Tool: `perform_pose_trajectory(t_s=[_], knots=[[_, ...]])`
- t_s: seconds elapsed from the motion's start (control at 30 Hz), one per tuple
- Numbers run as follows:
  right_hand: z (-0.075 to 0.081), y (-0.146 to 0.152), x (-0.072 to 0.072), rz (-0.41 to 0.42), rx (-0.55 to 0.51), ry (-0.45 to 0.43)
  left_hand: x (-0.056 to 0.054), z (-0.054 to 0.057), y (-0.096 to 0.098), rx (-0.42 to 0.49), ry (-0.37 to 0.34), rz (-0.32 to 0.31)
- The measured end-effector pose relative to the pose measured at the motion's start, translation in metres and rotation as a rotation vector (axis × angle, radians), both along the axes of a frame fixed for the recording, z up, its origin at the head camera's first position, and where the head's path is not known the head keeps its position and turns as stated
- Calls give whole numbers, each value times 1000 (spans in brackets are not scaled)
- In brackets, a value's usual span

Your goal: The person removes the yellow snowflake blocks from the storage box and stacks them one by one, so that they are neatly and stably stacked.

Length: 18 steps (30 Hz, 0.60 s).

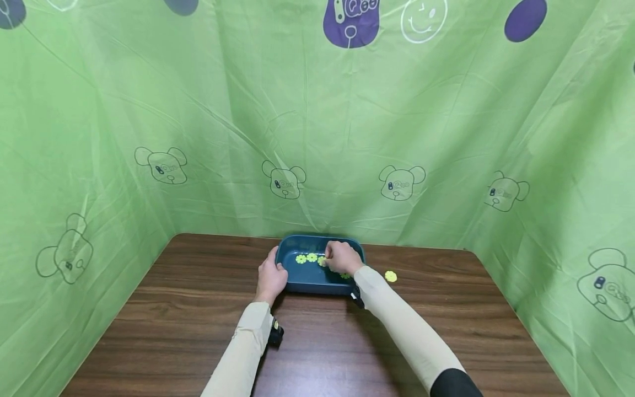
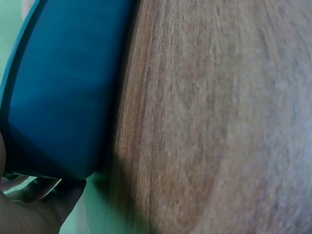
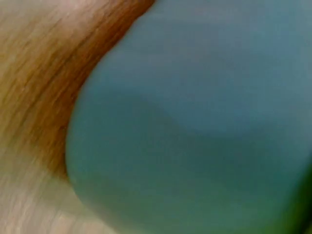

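Hands [image 1: 272, 280] [image 1: 343, 258] grip blue tray [image 1: 315, 287] (left), pinch yellow flower [image 1: 321, 261] (right), before green curtain [image 1: 337, 127] lettered "Q…".

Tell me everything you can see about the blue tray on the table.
The blue tray is rectangular with rounded corners, raised walls and a smooth surface that looks like plastic. It sits upright near the far edge of the brown wooden table, one long side facing the person. Several yellow flower-shaped pieces lie inside. The left hand grips its left end; the right hand is over its right part, and whether it touches the tray is unclear.
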State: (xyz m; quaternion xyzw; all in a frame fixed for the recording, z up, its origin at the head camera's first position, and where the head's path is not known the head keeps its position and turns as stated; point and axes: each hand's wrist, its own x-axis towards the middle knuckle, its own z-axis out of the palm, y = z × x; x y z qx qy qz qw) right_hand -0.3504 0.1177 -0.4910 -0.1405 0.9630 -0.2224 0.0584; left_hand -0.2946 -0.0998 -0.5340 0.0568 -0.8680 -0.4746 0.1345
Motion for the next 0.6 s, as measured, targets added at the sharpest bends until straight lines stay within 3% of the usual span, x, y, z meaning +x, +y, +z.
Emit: perform_pose_trajectory(t_s=[0.23, 0.43, 0.6], knots=[[23, 26, 2, 26, -122, 83, 0, 0, -2, 8, -9, -9], [44, 65, 4, -9, -178, 113, -2, -1, -1, 0, -11, -8], [50, 106, 7, -71, -182, 117, -2, -1, 0, 4, -28, -7]])
